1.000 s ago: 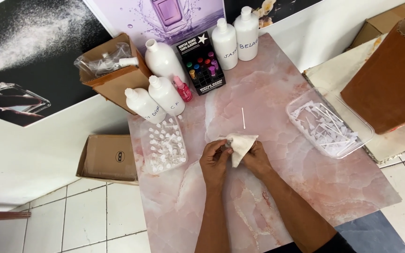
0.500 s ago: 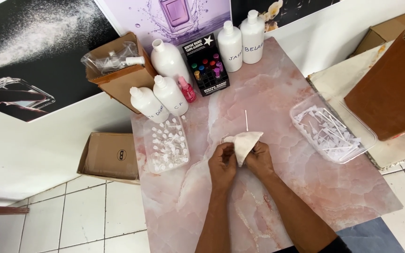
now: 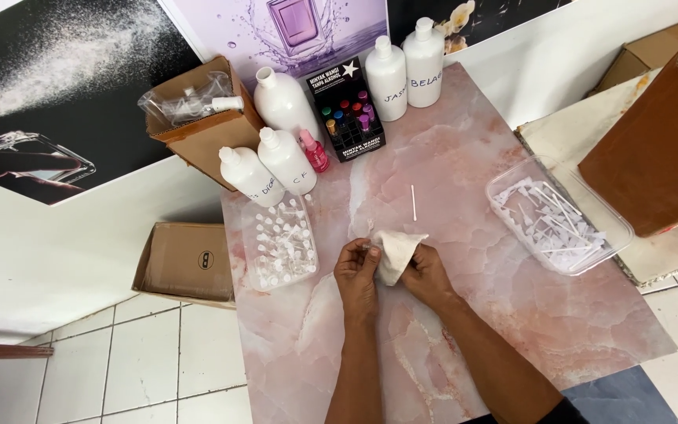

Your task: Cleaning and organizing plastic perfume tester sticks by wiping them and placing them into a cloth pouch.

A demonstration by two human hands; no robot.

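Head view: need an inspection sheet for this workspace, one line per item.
Surface: pink marble-look table, bare around the hands.
Job's things: white cloth held by both hands; something small seems wrapped at its left end, too hidden to name.
Clutter: white stick; white bottles; black vial rack; tray of small bottles; tray of white sticks.
Hands: left hand and right hand, fingers pinching the cloth.
Cables: nothing seen.
Surroundings: cardboard boxes, tiled floor, wall posters.

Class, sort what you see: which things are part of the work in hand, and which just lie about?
In hand:
left hand
right hand
white cloth

Lying about:
thin white stick
tray of small clear vials
white bottles
clear tub of white sticks
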